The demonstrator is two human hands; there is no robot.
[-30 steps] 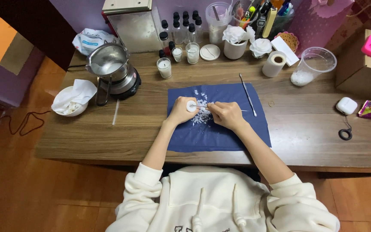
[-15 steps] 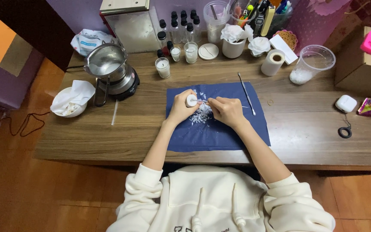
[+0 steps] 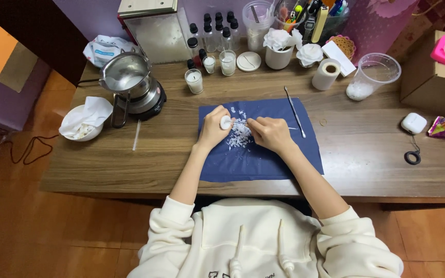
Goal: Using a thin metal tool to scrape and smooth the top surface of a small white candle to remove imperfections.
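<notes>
A small round white wax piece (image 3: 226,122) is pinched upright between the fingers of the left hand (image 3: 213,128), just above the blue cloth (image 3: 263,154). A thin metal tool (image 3: 263,125) is pinched by the fingertips of the right hand (image 3: 270,134), its tip set against the face of the wax piece. The step in hand appears to be scraping: a loose pile of white wax flakes (image 3: 239,136) lies on the cloth directly below both hands. The next stroke likely calls for a firm left grip and light, steady pressure, as the wax looks brittle and crumbly. The cloth looks smooth and matte. A second slim metal pick (image 3: 294,110) lies beside the right hand on the cloth, which is spread on a wood-grain desk (image 3: 366,154).
</notes>
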